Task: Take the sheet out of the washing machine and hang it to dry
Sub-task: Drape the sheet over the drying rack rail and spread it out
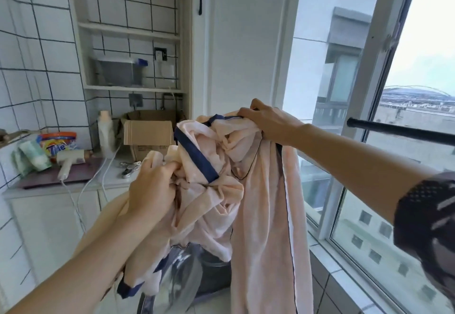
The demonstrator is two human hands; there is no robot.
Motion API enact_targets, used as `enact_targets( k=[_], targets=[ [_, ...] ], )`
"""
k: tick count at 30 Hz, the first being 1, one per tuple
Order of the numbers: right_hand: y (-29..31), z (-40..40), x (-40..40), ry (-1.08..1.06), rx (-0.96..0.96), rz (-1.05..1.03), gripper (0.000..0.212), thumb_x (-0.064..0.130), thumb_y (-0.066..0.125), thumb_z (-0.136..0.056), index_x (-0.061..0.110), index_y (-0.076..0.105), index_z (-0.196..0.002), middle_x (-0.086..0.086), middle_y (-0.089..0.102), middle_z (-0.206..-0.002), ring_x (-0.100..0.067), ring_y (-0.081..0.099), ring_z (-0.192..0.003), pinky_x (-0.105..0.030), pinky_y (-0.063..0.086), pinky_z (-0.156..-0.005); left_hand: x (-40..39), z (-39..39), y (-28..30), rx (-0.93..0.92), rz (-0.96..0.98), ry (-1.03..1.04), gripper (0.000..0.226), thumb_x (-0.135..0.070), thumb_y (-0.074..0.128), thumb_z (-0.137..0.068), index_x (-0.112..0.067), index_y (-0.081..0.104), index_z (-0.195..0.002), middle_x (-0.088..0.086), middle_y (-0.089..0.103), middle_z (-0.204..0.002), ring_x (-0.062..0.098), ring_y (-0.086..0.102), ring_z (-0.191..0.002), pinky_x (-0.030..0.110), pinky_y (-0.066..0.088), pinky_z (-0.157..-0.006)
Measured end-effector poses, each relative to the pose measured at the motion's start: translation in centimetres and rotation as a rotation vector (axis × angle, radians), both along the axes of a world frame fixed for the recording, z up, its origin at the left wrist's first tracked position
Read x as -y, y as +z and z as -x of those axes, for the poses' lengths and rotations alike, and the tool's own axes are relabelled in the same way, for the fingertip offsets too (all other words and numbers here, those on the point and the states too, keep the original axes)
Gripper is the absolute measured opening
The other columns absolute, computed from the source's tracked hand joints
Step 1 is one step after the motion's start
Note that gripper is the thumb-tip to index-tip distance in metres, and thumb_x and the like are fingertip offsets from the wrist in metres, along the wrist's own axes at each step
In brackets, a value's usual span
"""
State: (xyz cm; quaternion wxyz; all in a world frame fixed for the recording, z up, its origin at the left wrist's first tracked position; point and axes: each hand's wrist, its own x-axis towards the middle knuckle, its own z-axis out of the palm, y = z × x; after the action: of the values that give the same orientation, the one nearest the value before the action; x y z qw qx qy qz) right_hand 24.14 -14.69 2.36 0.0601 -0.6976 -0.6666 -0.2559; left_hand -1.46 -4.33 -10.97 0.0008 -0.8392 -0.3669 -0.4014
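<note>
A pale pink sheet (221, 198) with dark blue trim hangs bunched in front of me, one long fold dropping down past the bottom of the view. My left hand (150, 185) grips a crumpled part of the sheet at chest height. Higher and to the right, my right hand (268, 121) is shut on the sheet's top edge, holding it up. Below the cloth, the washing machine (209, 272) shows its open lid and dark drum. A black drying rod (398, 130) runs in from the right, in front of the window; the sheet is not on it.
A counter (81, 180) at left carries a Tide detergent bag (57, 145), a white bottle (106, 134), a hair dryer (69, 163) with trailing cords, metal clips (128, 168) and a cardboard box (147, 134). Tiled wall shelves stand behind. A large window (357, 106) and tiled sill close the right side.
</note>
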Motion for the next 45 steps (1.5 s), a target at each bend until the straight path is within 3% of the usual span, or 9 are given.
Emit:
enact_targets(
  k=[7,11,14,18,23,27,30,36,45],
  targets=[
    [2.2,-5.1,-0.4,-0.071,0.001,-0.022,0.066,-0.013,0.046,-0.079,0.023,0.038,-0.133,-0.009,0.043,-0.107,-0.036,0.057,-0.076,-0.043,0.048,-0.061,-1.0,-4.6,3.3,0.032,-0.048,-0.041,0.021,-0.007,0.052,-0.083,-0.024,0.061,-0.091,-0.001,0.040,-0.090,0.027,0.043,-0.109,0.037,0.039,-0.060],
    [3.7,-7.4,-1.6,-0.165,0.094,0.017,0.054,-0.003,0.048,-0.080,0.021,0.040,-0.127,-0.007,0.054,-0.104,-0.033,0.059,-0.088,-0.034,0.039,-0.059,-2.7,-7.4,4.4,0.043,-0.084,-0.084,0.018,-0.008,0.051,-0.085,-0.024,0.056,-0.082,-0.003,0.036,-0.084,0.026,0.043,-0.099,0.035,0.036,-0.057],
    [5.7,-8.8,-2.2,-0.224,0.153,-0.004,0.049,0.003,0.048,-0.077,0.027,0.043,-0.120,-0.003,0.061,-0.101,-0.031,0.060,-0.087,-0.034,0.041,-0.060,-3.8,-9.1,5.1,0.066,-0.122,-0.135,0.023,-0.006,0.052,-0.084,-0.028,0.050,-0.076,-0.003,0.034,-0.080,0.023,0.042,-0.090,0.033,0.032,-0.055],
    [8.4,-10.3,-2.5,-0.238,0.147,-0.053,0.050,-0.002,0.046,-0.078,0.023,0.041,-0.120,-0.006,0.060,-0.100,-0.032,0.059,-0.085,-0.036,0.044,-0.060,-4.7,-11.1,6.2,0.104,-0.172,-0.146,0.022,-0.007,0.055,-0.085,-0.026,0.050,-0.074,-0.003,0.036,-0.079,0.016,0.036,-0.080,0.023,0.021,-0.053],
    [11.0,-12.6,-1.3,-0.238,0.185,-0.157,0.053,-0.005,0.048,-0.078,0.021,0.041,-0.123,-0.006,0.057,-0.101,-0.032,0.059,-0.085,-0.035,0.039,-0.059,-5.5,-13.4,8.6,0.163,-0.145,-0.166,0.017,-0.007,0.052,-0.086,-0.022,0.061,-0.088,-0.001,0.037,-0.082,0.022,0.045,-0.088,0.035,0.039,-0.055],
    [12.8,-13.9,1.6,-0.270,0.240,-0.286,0.051,-0.007,0.046,-0.078,0.018,0.043,-0.123,-0.009,0.057,-0.104,-0.033,0.059,-0.084,-0.038,0.044,-0.061,-4.8,-14.8,10.9,0.186,-0.140,-0.217,0.030,-0.008,0.049,-0.084,-0.023,0.065,-0.104,0.005,0.042,-0.088,0.029,0.046,-0.095,0.044,0.047,-0.062],
    [14.0,-14.4,4.5,-0.326,0.261,-0.357,0.050,-0.007,0.045,-0.081,0.018,0.043,-0.124,-0.010,0.055,-0.104,-0.034,0.058,-0.081,-0.038,0.042,-0.060,-3.3,-15.7,12.3,0.208,-0.156,-0.230,0.034,-0.007,0.049,-0.084,-0.023,0.065,-0.110,0.008,0.045,-0.090,0.031,0.047,-0.099,0.039,0.040,-0.061],
    [15.7,-15.0,10.7,-0.361,0.270,-0.457,0.043,-0.003,0.044,-0.084,0.018,0.044,-0.121,-0.012,0.053,-0.103,-0.037,0.060,-0.078,-0.045,0.051,-0.066,1.1,-16.5,14.9,0.229,-0.175,-0.267,0.035,-0.011,0.046,-0.086,-0.027,0.061,-0.112,0.004,0.040,-0.089,0.030,0.044,-0.098,0.038,0.035,-0.064],
    [17.5,-14.3,20.7,-0.387,0.252,-0.503,0.038,0.000,0.046,-0.086,0.016,0.043,-0.121,-0.015,0.050,-0.104,-0.037,0.058,-0.079,-0.048,0.051,-0.069,9.4,-15.7,17.6,0.263,-0.243,-0.274,0.039,-0.006,0.046,-0.084,-0.028,0.058,-0.115,0.007,0.041,-0.091,0.032,0.042,-0.097,0.043,0.039,-0.065]
  ],
)
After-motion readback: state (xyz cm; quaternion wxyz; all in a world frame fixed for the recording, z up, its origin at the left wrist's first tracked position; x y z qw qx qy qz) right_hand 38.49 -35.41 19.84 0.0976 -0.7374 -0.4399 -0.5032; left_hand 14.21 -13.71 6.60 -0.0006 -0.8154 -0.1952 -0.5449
